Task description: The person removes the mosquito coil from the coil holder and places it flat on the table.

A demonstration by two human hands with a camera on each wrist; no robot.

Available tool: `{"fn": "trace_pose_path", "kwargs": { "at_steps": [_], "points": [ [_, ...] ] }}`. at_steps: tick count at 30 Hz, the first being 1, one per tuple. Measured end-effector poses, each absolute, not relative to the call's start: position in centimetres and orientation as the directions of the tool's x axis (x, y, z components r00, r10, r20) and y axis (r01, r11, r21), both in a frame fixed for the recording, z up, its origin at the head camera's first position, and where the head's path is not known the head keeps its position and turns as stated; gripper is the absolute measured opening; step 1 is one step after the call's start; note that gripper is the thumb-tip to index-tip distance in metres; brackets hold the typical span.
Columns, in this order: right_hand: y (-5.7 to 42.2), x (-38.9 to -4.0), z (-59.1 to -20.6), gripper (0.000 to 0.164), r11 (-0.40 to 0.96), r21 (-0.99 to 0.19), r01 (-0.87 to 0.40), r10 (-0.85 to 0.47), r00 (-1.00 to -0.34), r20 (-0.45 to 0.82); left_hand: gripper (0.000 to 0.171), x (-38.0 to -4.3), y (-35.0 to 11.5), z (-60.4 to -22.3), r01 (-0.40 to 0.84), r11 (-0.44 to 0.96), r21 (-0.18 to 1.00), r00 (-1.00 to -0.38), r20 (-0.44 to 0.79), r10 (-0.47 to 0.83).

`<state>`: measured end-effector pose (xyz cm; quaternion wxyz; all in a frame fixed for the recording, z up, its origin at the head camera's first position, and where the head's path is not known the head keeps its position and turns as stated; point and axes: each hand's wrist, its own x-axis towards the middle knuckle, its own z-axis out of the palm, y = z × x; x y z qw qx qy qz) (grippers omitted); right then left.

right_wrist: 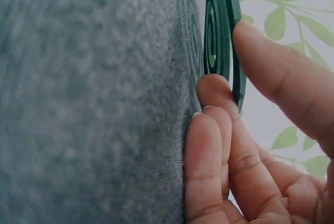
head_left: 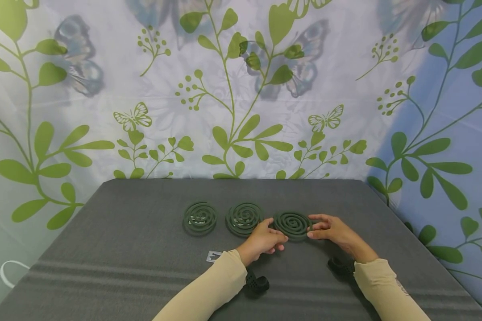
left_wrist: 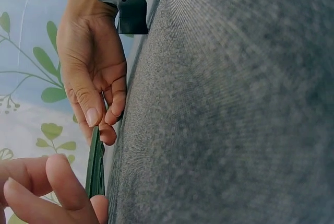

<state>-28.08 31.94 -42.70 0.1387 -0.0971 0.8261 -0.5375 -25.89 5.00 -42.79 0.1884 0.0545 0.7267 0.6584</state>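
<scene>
Leafy green sprays and butterflies fill the backdrop [head_left: 233, 89] across the top of the frame, and below it spreads the grey surface [head_left: 124, 276], faint bands of shade running over its lower half. Now to the action, just right of centre: the right-hand coil [head_left: 293, 224], a dark green spiral, sits between two hands! From the lower right reaches the right hand [head_left: 337, 232], and its grip is narrow: the right wrist view has the thumb [right_wrist: 276, 70] on the coil's upper side and a fingertip on the side facing the surface, pinching the edge, with a slim gap showing between the outer strip and the turns beside it. Over on the coil's left edge, here's the left hand [head_left: 263, 240], fingers bent close to the rim; its own wrist view shows fingertips around that end, but whether they pinch it or merely touch, I can't tell.

Left of that pair of hands, two more spirals lie flat: the middle coil [head_left: 245, 214], partly behind the left hand, and the left-hand coil [head_left: 200, 217], well clear of the fingers. Pale marks show among the turns of both. Beige sleeves [head_left: 202, 287] come in from the bottom edge, a small printed tag [head_left: 213, 256] peeks out beside the left cuff, and black perforated mounts [head_left: 259, 284] sit at both wrists.
</scene>
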Motion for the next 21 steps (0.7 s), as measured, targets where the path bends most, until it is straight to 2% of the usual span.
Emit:
{"fn": "trace_pose_path", "kwargs": {
  "at_steps": [10, 21],
  "points": [
    [31.45, -27.97, -42.52, 0.07, 0.482, -0.876, -0.004, -0.237, -0.963, -0.126, 0.083, -25.75, 5.04, -42.96, -0.168, 0.143, 0.975, -0.922, -0.207, 0.327],
    [31.07, -27.8, -42.58, 0.069, 0.457, -0.889, -0.011, -0.24, -0.964, -0.111, 0.082, -25.65, 5.15, -42.96, -0.166, 0.176, 0.97, -0.92, -0.217, 0.326]
  ]
}}
